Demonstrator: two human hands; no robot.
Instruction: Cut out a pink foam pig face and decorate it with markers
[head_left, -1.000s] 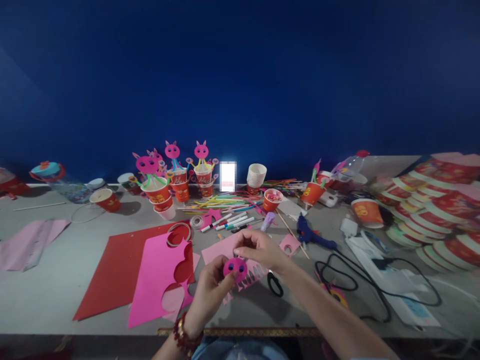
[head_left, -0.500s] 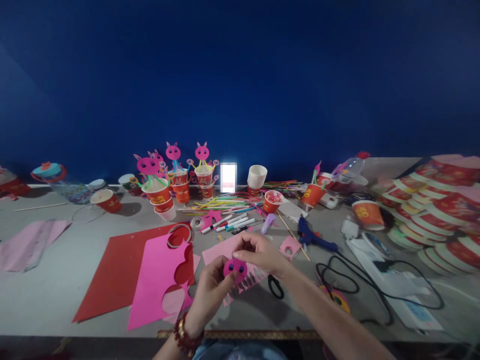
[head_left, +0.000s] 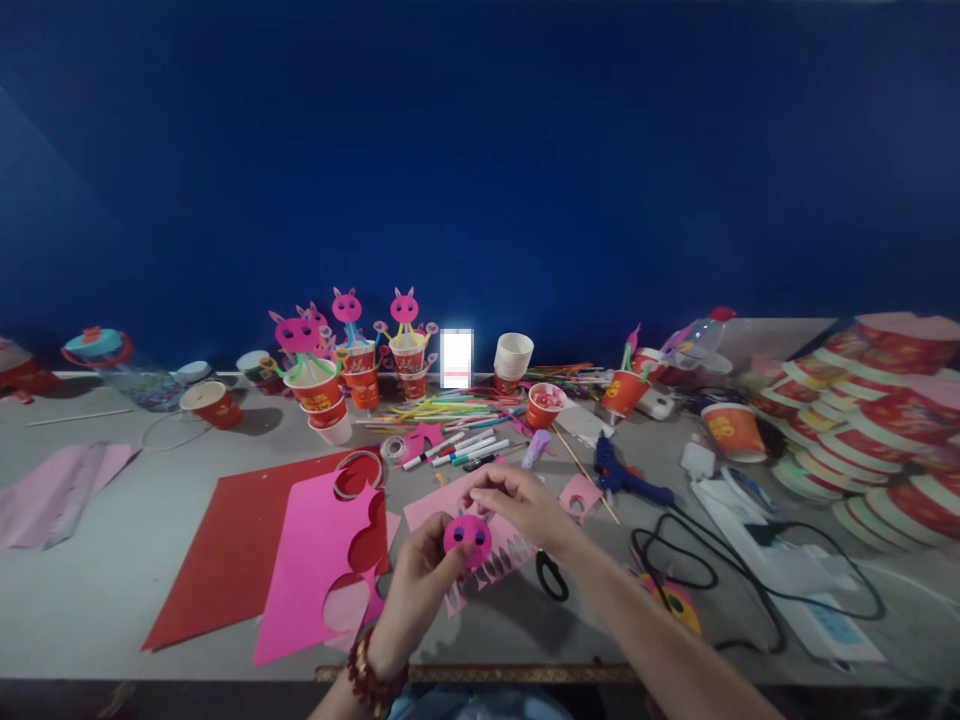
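Observation:
My left hand (head_left: 427,570) is closed on a round magenta paper face (head_left: 468,543) with two dark eyes, its thumb lying across the front. Small ear-like tips show along the face's top edge. Just above that edge is my right hand (head_left: 517,505), fingers loosely bent and apart, seeming to hold nothing. Beneath both hands lies a light pink sheet (head_left: 431,503) with a row of slits cut into its edge. Beside it, the black scissors handle (head_left: 553,577) shows; the blades are hidden.
Red sheets (head_left: 217,540) and a cut magenta sheet (head_left: 300,570) lie left. Markers (head_left: 472,445) and coloured sticks (head_left: 442,407) are ahead, behind them cups with finished pink figures (head_left: 298,335). A blue glue gun (head_left: 630,478), cords and stacked paper bowls (head_left: 877,430) occupy the right.
My right fingers have lifted slightly off the face's top edge, uncovering the ear tips. The face in my left hand has shifted slightly left.

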